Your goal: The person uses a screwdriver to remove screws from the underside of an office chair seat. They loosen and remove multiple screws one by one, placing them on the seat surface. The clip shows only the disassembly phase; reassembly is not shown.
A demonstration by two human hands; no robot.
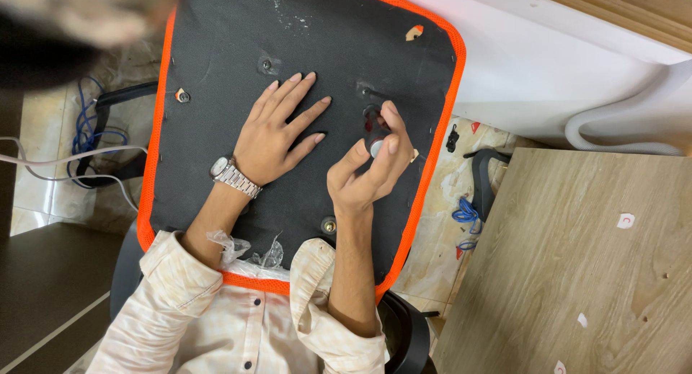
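Resting flat at frame centre, the left hand (pixel 277 132) lies fingers spread on the black seat base (pixel 216 50), watch (pixel 232 174) at the wrist. Just right, the right hand (pixel 367 174) clamps a dark screwdriver handle (pixel 375 132), tip hidden, on the base.

One upturned seat base (pixel 216 28), black, orange-edged. Two hands: left hand (pixel 277 132), right hand (pixel 371 168). One screwdriver (pixel 375 129). One wristwatch (pixel 232 175). Bolt holes in base: perhaps five, some unclear. One wooden board (pixel 577 273).
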